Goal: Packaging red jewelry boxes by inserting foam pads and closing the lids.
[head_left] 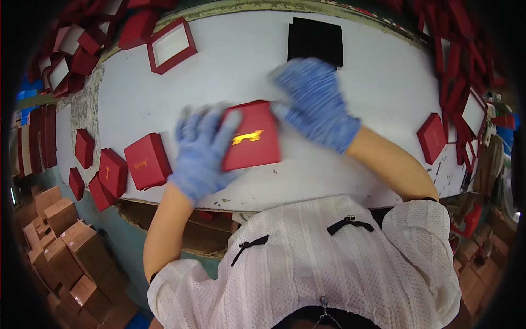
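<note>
A red box (252, 145) with a shiny gold emblem lies on the white tabletop in front of me. My left hand (200, 151), in a blue knit glove, rests against its left side with fingers spread, and the index finger overlaps the box's upper left part. My right hand (318, 104), gloved alike, is smeared by motion to the right of the box. Its thumb points at the box's upper right corner; whether it touches I cannot tell. The fingers stretch apart from the thumb, just below a stack of black square sheets (323, 41).
An open red box (171, 46) with a white inside stands at the back left. Small red boxes (147, 162) stand along the left edge, another (432, 138) at the right. Red box parts pile up at both far corners. Brown cartons (82, 247) are stacked on the floor at left.
</note>
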Available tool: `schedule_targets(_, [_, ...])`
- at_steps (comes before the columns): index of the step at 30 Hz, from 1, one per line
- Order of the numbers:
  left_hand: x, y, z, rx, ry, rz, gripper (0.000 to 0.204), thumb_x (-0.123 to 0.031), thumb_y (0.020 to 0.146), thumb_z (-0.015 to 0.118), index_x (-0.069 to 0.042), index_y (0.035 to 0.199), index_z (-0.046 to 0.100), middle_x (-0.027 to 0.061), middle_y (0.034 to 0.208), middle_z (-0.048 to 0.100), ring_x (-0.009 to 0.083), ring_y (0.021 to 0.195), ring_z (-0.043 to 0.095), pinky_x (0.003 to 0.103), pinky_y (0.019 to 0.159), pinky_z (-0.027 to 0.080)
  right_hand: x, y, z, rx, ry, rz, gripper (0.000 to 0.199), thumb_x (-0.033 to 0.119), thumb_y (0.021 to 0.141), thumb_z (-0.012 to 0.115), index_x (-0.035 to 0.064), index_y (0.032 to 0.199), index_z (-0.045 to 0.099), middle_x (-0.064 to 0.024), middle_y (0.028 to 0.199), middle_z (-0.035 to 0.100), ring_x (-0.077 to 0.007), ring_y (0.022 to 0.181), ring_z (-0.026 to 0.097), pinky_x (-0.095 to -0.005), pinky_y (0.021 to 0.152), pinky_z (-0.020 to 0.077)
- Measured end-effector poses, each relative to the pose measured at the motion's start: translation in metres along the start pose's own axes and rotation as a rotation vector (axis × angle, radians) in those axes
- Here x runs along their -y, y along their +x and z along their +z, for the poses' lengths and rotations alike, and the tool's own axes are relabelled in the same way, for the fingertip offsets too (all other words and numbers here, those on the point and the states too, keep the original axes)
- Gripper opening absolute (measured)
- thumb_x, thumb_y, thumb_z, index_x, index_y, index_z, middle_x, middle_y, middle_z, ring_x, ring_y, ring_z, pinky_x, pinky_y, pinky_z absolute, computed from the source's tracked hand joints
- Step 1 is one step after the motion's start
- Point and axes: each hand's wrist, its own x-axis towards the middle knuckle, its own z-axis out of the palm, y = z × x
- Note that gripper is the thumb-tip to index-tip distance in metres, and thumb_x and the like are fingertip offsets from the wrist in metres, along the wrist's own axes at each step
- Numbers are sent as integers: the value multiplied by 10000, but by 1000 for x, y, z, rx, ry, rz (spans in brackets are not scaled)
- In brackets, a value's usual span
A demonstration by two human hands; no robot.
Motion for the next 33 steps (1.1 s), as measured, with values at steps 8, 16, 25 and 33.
schedule_targets(8, [76, 47, -50, -207, -45, -114, 968, -378, 591, 756, -151, 1383, 249, 152, 1392, 281, 403, 1280, 229, 491, 1048, 190, -84, 8, -23, 159, -495, 80, 332, 297, 823, 554, 106, 1090, 600, -72, 1101, 588, -248, 986, 532, -402, 881, 382])
schedule_targets(16, [74, 103, -6, -4, -149, -191, 1060, -429, 552, 769, -52, 1375, 218, 270, 1311, 338, 406, 1234, 306, 408, 1036, 262, -37, 31, -61, -142, -109, -165, 19, 123, 764, 582, 119, 748, 592, -44, 682, 560, -236, 614, 554, -372, 526, 425])
schedule_targets(25, [21, 50, 31, -260, -198, 302, 683, -483, 726, 612, -212, 1312, 390, 222, 1386, 275, 435, 1167, 343, 549, 956, 271, -38, 57, -70, 506, 149, -260, 273, 165, 752, 622, 103, 1018, 610, -86, 1029, 586, -255, 928, 558, -337, 765, 452])
schedule_targets(33, [20, 40, -8, 214, 161, 149, 560, -438, 770, 566, -350, 1298, 402, 102, 1441, 244, 523, 1219, 204, 590, 965, 216, -216, 69, -109, 443, -1060, 218, 318, 80, 761, 557, 144, 1072, 550, -58, 1055, 561, -219, 1093, 495, -355, 994, 309])
